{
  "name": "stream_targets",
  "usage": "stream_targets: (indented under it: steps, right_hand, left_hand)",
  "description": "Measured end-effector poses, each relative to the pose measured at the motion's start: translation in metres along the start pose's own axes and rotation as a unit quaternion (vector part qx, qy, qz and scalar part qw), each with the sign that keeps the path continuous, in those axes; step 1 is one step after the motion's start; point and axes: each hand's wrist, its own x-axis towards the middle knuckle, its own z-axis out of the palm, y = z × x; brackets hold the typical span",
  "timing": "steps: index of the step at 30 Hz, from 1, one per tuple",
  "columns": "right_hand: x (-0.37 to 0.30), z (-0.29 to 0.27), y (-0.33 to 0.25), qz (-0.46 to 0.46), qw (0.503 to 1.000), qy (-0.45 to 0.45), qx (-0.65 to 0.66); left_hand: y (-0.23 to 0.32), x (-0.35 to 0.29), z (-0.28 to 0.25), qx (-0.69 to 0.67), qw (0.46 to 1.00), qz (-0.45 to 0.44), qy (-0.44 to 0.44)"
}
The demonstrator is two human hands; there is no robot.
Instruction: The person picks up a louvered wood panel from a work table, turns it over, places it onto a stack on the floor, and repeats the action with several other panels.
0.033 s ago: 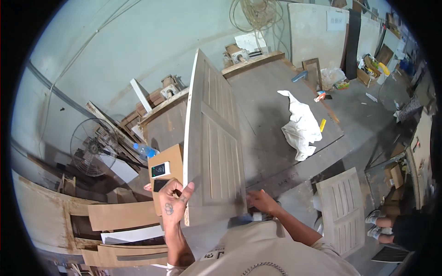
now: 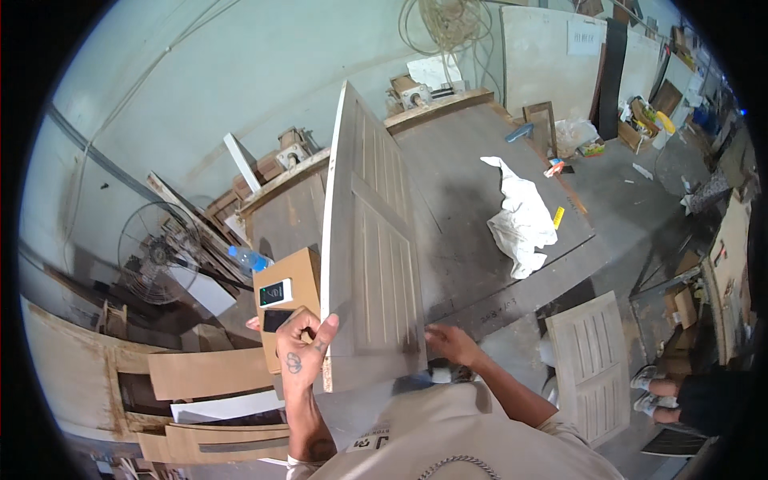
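A grey-brown cabinet door [image 2: 376, 240] with grooved panels stands on edge, tilted, in front of me, its pale narrow edge facing left. My left hand [image 2: 301, 344] is closed on the door's near left edge, the thumb lying over the front. At the door's lower right edge is my right hand [image 2: 454, 346], its fingers bent against the wood and the fingertips partly hidden. Beyond the door lies a grey worktable [image 2: 448, 200] with a crumpled white cloth [image 2: 520, 228] on it.
Left of the door, a cardboard box [image 2: 308, 276] carries a white phone [image 2: 276, 294] and a dark one [image 2: 276, 321], beside a water bottle [image 2: 250, 258]. A fan [image 2: 158, 254] stands further left. Another panelled door [image 2: 592, 360] leans at right, near a person's legs [image 2: 660, 392].
The view has shifted very slightly. Both hands stay at the same places on the door, which has barely moved.
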Motion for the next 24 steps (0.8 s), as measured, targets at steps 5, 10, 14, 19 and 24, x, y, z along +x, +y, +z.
stream_targets:
  steps: [5, 10, 14, 19, 24]
  right_hand:
    - [0.017, -0.036, -0.097, -0.067, 0.983, 0.135, 0.1]
    - [0.019, -0.062, -0.218, -0.118, 0.967, 0.184, 0.129]
    - [0.023, -0.067, -0.242, -0.076, 0.961, 0.267, 0.006]
    - [0.019, -0.069, -0.231, 0.015, 0.941, 0.336, -0.032]
    - [0.026, -0.061, -0.232, 0.071, 0.944, 0.321, 0.021]
  left_hand:
    - [-0.036, 0.017, 0.026, -0.268, 0.95, -0.012, -0.161]
    - [-0.148, 0.032, 0.081, -0.324, 0.913, -0.206, -0.137]
    - [-0.204, 0.012, 0.102, -0.38, 0.864, -0.234, -0.234]
    - [-0.247, -0.007, 0.119, -0.393, 0.82, -0.263, -0.323]
    - [-0.259, 0.009, 0.127, -0.397, 0.802, -0.255, -0.366]
